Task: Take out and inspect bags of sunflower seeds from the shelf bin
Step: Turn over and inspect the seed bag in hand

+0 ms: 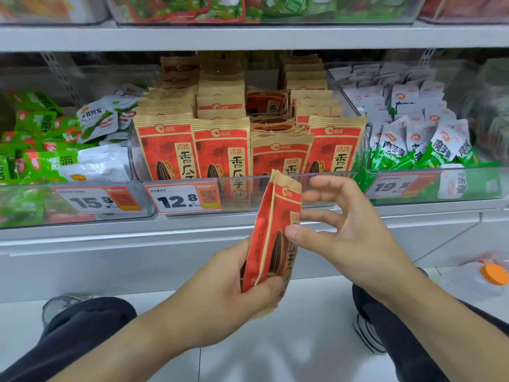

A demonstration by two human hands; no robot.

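Observation:
A clear shelf bin in the middle of the shelf holds several rows of upright red and tan sunflower seed bags. In front of it, below the bin's rim, my left hand grips the bottom of two or more seed bags held upright together. My right hand is beside them on the right, fingers spread and mostly straight, its thumb tip touching the front bag's face.
Clear bins on either side hold green and white snack packs. Price tags hang on the bin fronts. Another shelf runs above. My knees and shoes are on the pale floor; an orange-capped item lies at right.

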